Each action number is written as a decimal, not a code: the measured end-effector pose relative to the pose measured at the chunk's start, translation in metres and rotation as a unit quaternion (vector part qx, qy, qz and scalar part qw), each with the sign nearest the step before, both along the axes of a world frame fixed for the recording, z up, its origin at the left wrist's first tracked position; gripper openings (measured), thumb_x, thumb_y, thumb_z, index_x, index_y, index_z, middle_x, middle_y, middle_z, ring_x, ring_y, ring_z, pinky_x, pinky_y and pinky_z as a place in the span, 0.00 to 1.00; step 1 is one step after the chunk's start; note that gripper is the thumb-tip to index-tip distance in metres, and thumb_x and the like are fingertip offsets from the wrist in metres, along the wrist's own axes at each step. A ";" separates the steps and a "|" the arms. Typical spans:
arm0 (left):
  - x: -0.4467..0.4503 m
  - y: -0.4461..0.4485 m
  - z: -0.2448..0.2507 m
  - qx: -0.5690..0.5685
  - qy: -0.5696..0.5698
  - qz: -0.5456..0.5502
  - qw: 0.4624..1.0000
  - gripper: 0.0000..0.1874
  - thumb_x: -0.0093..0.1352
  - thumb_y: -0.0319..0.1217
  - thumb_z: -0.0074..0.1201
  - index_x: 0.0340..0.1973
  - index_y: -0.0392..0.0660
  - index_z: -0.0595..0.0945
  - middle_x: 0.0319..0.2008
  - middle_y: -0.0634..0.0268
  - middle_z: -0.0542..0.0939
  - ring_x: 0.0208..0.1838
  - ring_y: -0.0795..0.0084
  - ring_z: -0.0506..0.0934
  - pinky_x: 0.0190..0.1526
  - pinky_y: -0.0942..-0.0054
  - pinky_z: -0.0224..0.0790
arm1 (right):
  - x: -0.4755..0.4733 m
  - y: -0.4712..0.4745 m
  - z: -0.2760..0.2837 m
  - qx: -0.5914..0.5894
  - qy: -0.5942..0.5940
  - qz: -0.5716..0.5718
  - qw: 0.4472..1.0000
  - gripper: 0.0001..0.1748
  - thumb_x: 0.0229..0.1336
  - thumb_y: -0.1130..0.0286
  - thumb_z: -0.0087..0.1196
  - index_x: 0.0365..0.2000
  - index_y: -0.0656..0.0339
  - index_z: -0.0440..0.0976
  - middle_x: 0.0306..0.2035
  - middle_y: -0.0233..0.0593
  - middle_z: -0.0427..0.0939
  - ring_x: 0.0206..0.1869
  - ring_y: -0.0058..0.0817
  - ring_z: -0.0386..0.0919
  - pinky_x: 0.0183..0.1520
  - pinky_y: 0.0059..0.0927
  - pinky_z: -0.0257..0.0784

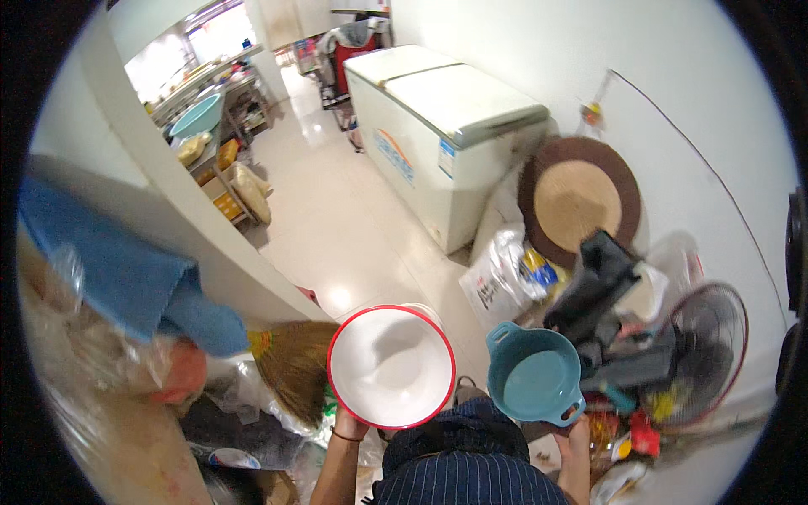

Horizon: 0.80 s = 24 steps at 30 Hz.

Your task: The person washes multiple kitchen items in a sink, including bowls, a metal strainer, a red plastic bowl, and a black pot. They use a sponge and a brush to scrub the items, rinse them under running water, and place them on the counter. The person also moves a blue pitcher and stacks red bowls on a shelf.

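A white bowl with a red rim (392, 366) is held up in front of me by my left hand (351, 424), which grips its lower left edge. My right hand (573, 435) holds a blue-green two-handled pot or bowl (534, 375) by its lower right handle. The insides of both vessels look bare. They are apart from each other, with the floor showing between them. Part of each hand is hidden behind the vessel it holds.
A straw broom (297, 366) stands left of the bowl. Ahead is a white chest freezer (435, 101). On the right are a white plastic bag (499, 278), a round woven mat (577, 202) and a fan (707, 353). A blue cloth (120, 265) hangs at left.
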<state>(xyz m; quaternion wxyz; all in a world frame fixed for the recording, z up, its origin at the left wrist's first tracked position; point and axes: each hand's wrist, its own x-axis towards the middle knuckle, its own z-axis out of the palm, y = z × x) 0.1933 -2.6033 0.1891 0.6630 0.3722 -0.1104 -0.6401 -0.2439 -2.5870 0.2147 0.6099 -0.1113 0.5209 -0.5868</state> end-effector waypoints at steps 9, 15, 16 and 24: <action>0.022 -0.175 0.038 0.014 -0.007 0.140 0.990 0.33 0.72 0.48 0.43 0.66 0.41 0.59 0.63 0.53 0.67 0.62 0.58 0.70 0.59 0.59 0.70 | 0.075 -0.368 0.047 0.021 0.048 0.148 0.988 0.17 0.65 0.69 0.45 0.49 0.71 0.67 0.47 0.53 0.74 0.40 0.42 0.78 0.40 0.45 0.80; 0.111 -0.300 -0.004 0.010 -0.032 0.222 0.975 0.30 0.73 0.45 0.42 0.66 0.41 0.61 0.63 0.55 0.68 0.61 0.58 0.71 0.59 0.59 0.69 | 0.163 -0.550 0.021 -0.035 -0.087 0.197 0.976 0.25 0.63 0.67 0.46 0.58 0.68 0.62 0.58 0.53 0.67 0.55 0.48 0.72 0.53 0.56 0.74; 0.127 -0.326 -0.004 0.005 -0.023 0.228 0.973 0.30 0.73 0.45 0.42 0.66 0.41 0.61 0.63 0.55 0.68 0.61 0.58 0.71 0.59 0.59 0.68 | 0.196 -0.570 0.033 -0.039 -0.100 0.150 0.983 0.24 0.62 0.67 0.47 0.56 0.67 0.64 0.56 0.52 0.69 0.51 0.46 0.74 0.52 0.56 0.74; 0.274 -0.496 0.009 -0.014 -0.021 0.307 0.951 0.30 0.73 0.45 0.41 0.66 0.41 0.61 0.63 0.55 0.68 0.62 0.59 0.71 0.60 0.59 0.68 | 0.320 -0.798 -0.006 -0.011 0.015 0.315 0.949 0.21 0.64 0.62 0.47 0.53 0.63 0.68 0.53 0.44 0.74 0.49 0.42 0.75 0.50 0.47 0.75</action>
